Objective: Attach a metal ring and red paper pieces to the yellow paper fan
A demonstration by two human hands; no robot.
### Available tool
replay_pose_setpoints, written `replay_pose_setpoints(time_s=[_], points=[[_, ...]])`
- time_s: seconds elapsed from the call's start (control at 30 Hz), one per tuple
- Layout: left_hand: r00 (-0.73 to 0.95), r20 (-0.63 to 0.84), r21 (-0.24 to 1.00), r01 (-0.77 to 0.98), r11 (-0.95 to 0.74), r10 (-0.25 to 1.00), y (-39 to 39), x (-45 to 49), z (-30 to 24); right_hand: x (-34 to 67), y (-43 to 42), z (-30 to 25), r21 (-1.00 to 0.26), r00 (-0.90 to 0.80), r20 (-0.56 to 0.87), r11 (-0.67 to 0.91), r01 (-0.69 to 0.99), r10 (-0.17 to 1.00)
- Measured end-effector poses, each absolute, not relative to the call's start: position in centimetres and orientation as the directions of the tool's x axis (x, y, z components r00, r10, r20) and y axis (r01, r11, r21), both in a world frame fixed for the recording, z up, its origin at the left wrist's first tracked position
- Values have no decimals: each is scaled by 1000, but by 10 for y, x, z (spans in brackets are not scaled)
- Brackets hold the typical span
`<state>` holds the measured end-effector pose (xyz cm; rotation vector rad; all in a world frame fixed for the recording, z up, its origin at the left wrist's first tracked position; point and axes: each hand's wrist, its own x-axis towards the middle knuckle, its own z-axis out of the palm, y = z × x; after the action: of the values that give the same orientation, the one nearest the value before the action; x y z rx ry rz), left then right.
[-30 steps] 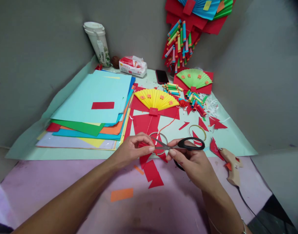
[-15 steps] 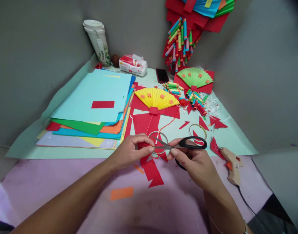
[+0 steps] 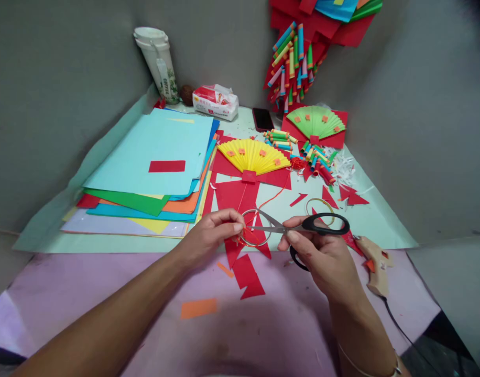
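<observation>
My right hand [image 3: 322, 256] grips black-handled scissors [image 3: 303, 226], blades pointing left and slightly apart. My left hand [image 3: 212, 235] pinches a red string [image 3: 269, 199] beside a thin metal ring [image 3: 255, 228] lying on red paper. The scissor tips sit just right of my left fingertips, over the ring. Above lies a yellow pleated paper fan [image 3: 252, 155] glued on red paper [image 3: 236, 196].
A stack of coloured paper sheets [image 3: 153, 162] lies at left. A glue gun [image 3: 375, 259] rests at right with its cord. A second ring [image 3: 319, 207], red scraps [image 3: 248, 275], rolled paper tubes [image 3: 316, 159], a green fan [image 3: 315, 121], phone [image 3: 261, 119], tissue pack [image 3: 215, 102] and cup [image 3: 158, 63] lie around.
My right hand has drawn the scissors a little rightward, away from my left fingertips. My left hand stays pinched at the ring. The view shifted slightly.
</observation>
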<state>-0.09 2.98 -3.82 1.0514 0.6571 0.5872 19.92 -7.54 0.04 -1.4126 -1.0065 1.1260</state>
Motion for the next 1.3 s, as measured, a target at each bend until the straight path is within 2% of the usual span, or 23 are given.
replay_pose_setpoints(time_s=[0.13,0.23,0.37,0.47,0.53,0.63,0.87,1.13,1.3], points=[[708,-221,812,-246,528,670,30,1,-40,201,-75,-6,-991,201,-110,-90,-103,973],[718,-229,769,-281,574,657,30,2,-39,196,-77,-7,-996,196,-48,-32,-87,979],[692,-300,632,-371,680,657,29,5,-37,184,-81,-7,-988,264,129,99,121,956],[696,-373,482,-421,769,614,26,8,-36,177,-83,-15,-921,273,296,196,338,915],[695,-398,429,-436,791,598,25,8,-35,174,-83,-21,-859,251,379,238,453,891],[687,-413,409,-446,796,597,23,8,-35,170,-82,-28,-788,210,454,280,548,866],[676,-409,429,-450,783,613,22,9,-37,165,-78,-26,-692,172,532,309,653,829],[651,-422,459,-447,768,631,21,9,-38,163,-79,-25,-666,151,577,355,656,803],[647,-420,466,-448,763,636,20,9,-38,161,-78,-26,-605,87,617,399,689,782]])
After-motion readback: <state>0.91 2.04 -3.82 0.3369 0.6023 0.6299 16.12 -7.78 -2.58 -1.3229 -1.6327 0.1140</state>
